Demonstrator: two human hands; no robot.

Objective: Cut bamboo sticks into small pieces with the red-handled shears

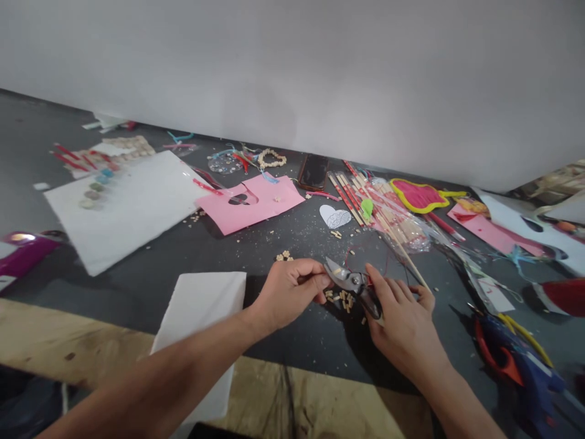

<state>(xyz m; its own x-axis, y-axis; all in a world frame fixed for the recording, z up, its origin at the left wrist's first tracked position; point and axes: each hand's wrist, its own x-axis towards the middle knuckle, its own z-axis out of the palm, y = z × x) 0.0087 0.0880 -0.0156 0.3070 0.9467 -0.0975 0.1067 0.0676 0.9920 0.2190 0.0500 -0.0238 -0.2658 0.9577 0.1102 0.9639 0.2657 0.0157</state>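
Note:
My right hand (402, 314) is wrapped round the dark handles of a pair of pruning shears (354, 281), whose metal blades point left. At the blades, the fingers of my left hand (292, 286) are pinched together; what they hold is too small to make out. Small cut wooden pieces (346, 300) lie on the dark table under the shears. Just behind my left hand is a little cluster of round wooden slices (284, 256). A white paper heart (335, 216) with a drawn pattern lies beyond the shears.
Wooden sticks (350, 195) and plastic wrapping lie behind my right hand, near a phone (313, 171). Pink paper (251, 204) and a white board (123, 207) are to the left. White foam (201, 305) sits by my left forearm, a blue glue gun (516, 360) at right.

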